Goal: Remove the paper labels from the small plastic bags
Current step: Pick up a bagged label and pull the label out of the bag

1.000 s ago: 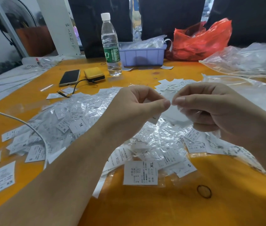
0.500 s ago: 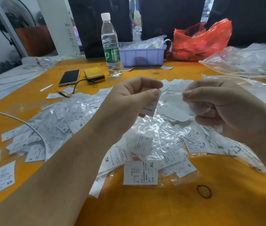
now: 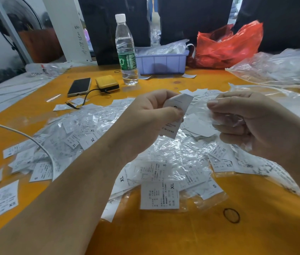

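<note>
My left hand (image 3: 151,116) pinches a white paper label (image 3: 177,111) between thumb and fingers, held up above the table. To its right, my right hand (image 3: 252,124) grips a small clear plastic bag (image 3: 230,120), crumpled in its curled fingers. A gap separates the label from the bag. Beneath both hands a heap of small bags with labels (image 3: 164,162) marked XL, S and XS covers the orange table (image 3: 182,232). A loose stack of bare labels (image 3: 199,128) lies behind the hands.
A water bottle (image 3: 126,50), a purple tray (image 3: 162,61), a red bag (image 3: 228,46) and large clear bags (image 3: 281,69) stand at the back. A phone (image 3: 79,86) and a yellow power bank (image 3: 107,83) lie back left. A white cable (image 3: 25,137) crosses the left; a rubber band (image 3: 231,215) lies near right.
My hands were together a second ago. They have drawn apart: the left hand has pulled the label out and lifted it clear, while the right hand keeps the emptied bag.
</note>
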A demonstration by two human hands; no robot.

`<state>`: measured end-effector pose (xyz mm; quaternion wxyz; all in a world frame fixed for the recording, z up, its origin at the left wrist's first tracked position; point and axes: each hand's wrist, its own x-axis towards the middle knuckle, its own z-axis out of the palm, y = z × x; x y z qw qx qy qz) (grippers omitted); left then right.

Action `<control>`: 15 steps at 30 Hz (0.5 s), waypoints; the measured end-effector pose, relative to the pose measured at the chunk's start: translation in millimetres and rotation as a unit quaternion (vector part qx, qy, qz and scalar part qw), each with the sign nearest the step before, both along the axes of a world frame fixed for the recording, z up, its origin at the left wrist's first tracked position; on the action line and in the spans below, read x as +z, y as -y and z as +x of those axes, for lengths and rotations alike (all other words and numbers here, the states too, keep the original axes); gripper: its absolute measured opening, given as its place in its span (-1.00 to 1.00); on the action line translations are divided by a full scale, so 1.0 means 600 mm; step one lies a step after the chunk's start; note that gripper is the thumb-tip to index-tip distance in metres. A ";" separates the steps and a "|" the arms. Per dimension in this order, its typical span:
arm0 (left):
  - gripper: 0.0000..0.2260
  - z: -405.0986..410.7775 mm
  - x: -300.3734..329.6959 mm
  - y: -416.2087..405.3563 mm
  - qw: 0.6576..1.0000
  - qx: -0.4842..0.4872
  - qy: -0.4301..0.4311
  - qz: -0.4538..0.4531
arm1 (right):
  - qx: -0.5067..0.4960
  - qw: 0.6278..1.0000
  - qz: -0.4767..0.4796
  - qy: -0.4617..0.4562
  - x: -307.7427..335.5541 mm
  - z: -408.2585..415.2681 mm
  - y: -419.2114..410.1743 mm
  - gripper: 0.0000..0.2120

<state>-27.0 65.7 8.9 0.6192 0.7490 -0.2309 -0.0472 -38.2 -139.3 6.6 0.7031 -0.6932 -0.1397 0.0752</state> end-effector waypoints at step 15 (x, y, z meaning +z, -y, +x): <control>-0.79 0.003 -0.003 0.005 0.997 0.048 -0.040 0.045 | 0.025 0.999 0.025 -0.007 0.000 -0.002 -0.003 -0.69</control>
